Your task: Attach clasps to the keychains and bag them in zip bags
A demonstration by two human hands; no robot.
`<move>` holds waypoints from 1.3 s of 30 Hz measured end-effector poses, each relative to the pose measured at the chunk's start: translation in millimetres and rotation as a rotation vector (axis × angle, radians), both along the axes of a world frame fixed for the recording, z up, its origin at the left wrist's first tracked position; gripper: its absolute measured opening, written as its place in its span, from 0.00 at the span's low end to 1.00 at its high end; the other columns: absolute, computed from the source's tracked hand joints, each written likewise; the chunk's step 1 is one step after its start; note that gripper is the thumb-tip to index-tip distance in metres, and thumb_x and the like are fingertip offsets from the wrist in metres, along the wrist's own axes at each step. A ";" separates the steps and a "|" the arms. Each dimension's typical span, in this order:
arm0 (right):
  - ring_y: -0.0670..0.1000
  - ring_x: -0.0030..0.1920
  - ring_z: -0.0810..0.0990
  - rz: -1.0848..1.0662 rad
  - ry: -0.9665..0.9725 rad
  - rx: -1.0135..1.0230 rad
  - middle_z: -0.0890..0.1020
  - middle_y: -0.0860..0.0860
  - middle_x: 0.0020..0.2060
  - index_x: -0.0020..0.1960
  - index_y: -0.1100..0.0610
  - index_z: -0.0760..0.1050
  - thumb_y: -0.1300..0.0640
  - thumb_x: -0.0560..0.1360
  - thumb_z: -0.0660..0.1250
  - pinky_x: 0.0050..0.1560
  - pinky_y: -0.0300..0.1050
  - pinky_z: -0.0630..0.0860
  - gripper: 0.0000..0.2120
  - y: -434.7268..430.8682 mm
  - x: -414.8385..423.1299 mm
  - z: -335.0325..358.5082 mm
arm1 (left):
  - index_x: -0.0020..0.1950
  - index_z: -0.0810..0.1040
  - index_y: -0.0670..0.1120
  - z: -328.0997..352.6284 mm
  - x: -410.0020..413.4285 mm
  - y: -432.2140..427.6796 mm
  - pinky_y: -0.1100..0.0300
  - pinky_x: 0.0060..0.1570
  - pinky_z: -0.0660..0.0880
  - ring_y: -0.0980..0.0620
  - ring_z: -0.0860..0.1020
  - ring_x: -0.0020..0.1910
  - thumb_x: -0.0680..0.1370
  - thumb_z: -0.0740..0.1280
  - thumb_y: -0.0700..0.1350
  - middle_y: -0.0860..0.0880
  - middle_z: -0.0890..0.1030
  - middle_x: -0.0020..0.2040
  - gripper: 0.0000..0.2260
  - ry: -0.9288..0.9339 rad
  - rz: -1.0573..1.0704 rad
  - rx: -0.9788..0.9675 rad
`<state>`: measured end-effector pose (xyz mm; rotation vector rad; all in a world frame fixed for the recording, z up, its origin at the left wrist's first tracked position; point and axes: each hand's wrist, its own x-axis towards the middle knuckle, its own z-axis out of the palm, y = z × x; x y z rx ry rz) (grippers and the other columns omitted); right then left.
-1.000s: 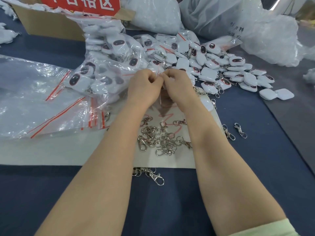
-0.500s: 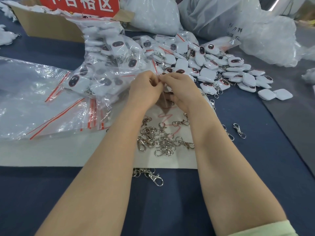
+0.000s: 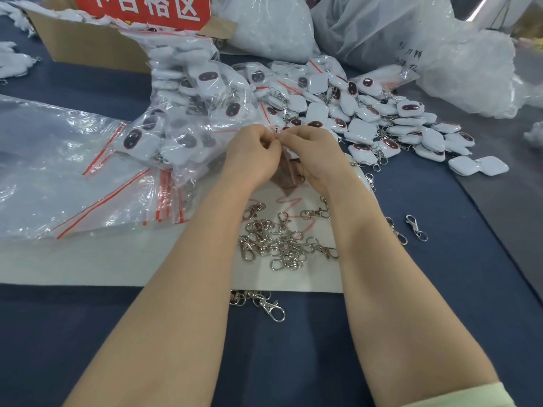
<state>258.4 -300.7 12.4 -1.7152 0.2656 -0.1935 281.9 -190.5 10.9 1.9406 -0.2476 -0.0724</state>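
1. The left hand (image 3: 252, 154) and right hand (image 3: 314, 155) meet knuckle to knuckle with fingers curled. Each pinches the top edge of one small zip bag (image 3: 287, 174), and the two pinch points almost touch.
2. The bag hangs from that edge down between the palms, its long axis running from the fingertips back toward the wrists. Both hands are equally near it, one on each side. Whether a keychain is inside cannot be told — the hands cover most of it.
3. My reading: the seal is being pressed closed, so the coming move turns on the fingers sliding apart along the top edge, one leftward and one rightward.
4. Just behind the wrists, between the forearms, a heap of loose clasps (image 3: 282, 242) lies on a white sheet (image 3: 117, 259).
5. Beyond the right hand's fingertips, unbagged keychains (image 3: 382, 118) spread over the bench (image 3: 440, 289). Beyond the left hand stands a clear sack (image 3: 188, 118) of bagged ones — empty bags (image 3: 73, 177) lie farther left.
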 end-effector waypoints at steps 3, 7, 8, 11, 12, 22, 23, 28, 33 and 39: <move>0.47 0.29 0.72 -0.037 -0.015 -0.198 0.74 0.49 0.27 0.36 0.54 0.75 0.61 0.77 0.65 0.30 0.39 0.67 0.11 4.3 1.9 0.3 | 0.35 0.72 0.49 -0.3 -1.7 -0.3 0.46 0.52 0.77 0.42 0.81 0.44 0.77 0.64 0.41 0.42 0.82 0.41 0.11 -0.011 0.050 -0.017; 0.52 0.35 0.76 -0.084 -0.020 -0.315 0.78 0.52 0.32 0.36 0.54 0.74 0.60 0.77 0.64 0.38 0.42 0.69 0.10 4.2 4.7 2.2 | 0.33 0.73 0.48 5.9 2.2 1.9 0.42 0.52 0.77 0.43 0.79 0.40 0.73 0.63 0.38 0.44 0.79 0.35 0.10 0.018 0.099 -0.175; 0.51 0.34 0.76 -0.091 -0.046 -0.276 0.78 0.53 0.33 0.37 0.56 0.76 0.60 0.77 0.64 0.36 0.40 0.70 0.10 4.9 3.8 3.4 | 0.33 0.74 0.48 5.6 4.0 2.2 0.42 0.52 0.77 0.41 0.81 0.42 0.73 0.64 0.38 0.43 0.81 0.36 0.09 0.019 0.100 -0.184; 0.46 0.31 0.75 -0.050 -0.079 -0.249 0.79 0.54 0.33 0.43 0.64 0.81 0.53 0.78 0.66 0.32 0.36 0.71 0.14 5.4 -0.2 7.1 | 0.37 0.75 0.47 -1.2 6.7 1.8 0.44 0.53 0.78 0.40 0.82 0.45 0.77 0.64 0.40 0.40 0.83 0.42 0.09 0.068 0.072 -0.200; 0.47 0.34 0.78 -0.015 -0.067 -0.244 0.81 0.54 0.35 0.45 0.63 0.82 0.51 0.77 0.67 0.34 0.38 0.73 0.14 3.9 -1.8 7.1 | 0.37 0.75 0.47 -3.5 8.0 2.8 0.45 0.53 0.78 0.40 0.82 0.44 0.78 0.64 0.40 0.41 0.83 0.42 0.09 0.087 0.069 -0.208; 0.50 0.42 0.83 0.132 -0.075 -0.285 0.85 0.52 0.41 0.49 0.55 0.83 0.57 0.75 0.70 0.48 0.46 0.78 0.05 -6.0 -5.5 5.2 | 0.35 0.76 0.49 -7.1 12.6 6.1 0.48 0.52 0.79 0.44 0.83 0.44 0.79 0.63 0.41 0.46 0.82 0.38 0.12 0.143 0.081 -0.232; 0.51 0.40 0.82 0.154 -0.070 -0.286 0.85 0.55 0.40 0.48 0.54 0.83 0.57 0.75 0.70 0.47 0.47 0.78 0.04 -6.0 -6.8 6.3 | 0.35 0.77 0.49 -6.7 12.8 6.8 0.47 0.52 0.79 0.43 0.83 0.43 0.79 0.63 0.40 0.46 0.82 0.38 0.13 0.149 0.081 -0.229; 0.43 0.32 0.75 0.179 -0.069 -0.362 0.83 0.50 0.34 0.49 0.55 0.82 0.60 0.75 0.68 0.36 0.34 0.71 0.05 -7.2 -8.5 7.5 | 0.33 0.76 0.49 -4.3 9.7 5.5 0.46 0.52 0.79 0.45 0.80 0.38 0.78 0.64 0.39 0.47 0.80 0.34 0.14 0.159 0.089 -0.233; 0.51 0.40 0.80 0.147 -0.065 -0.338 0.84 0.61 0.40 0.47 0.62 0.82 0.60 0.78 0.65 0.47 0.52 0.77 0.08 -5.8 -8.4 8.4 | 0.33 0.75 0.47 -2.6 6.4 5.6 0.47 0.52 0.79 0.48 0.79 0.36 0.76 0.66 0.39 0.48 0.79 0.32 0.12 0.151 0.103 -0.241; 0.55 0.39 0.79 0.200 -0.061 -0.231 0.82 0.54 0.36 0.46 0.57 0.83 0.65 0.76 0.64 0.44 0.51 0.74 0.09 -5.1 -11.8 11.8 | 0.35 0.74 0.47 -0.1 5.2 6.5 0.53 0.49 0.78 0.51 0.77 0.33 0.75 0.68 0.39 0.48 0.78 0.32 0.10 0.128 0.108 -0.253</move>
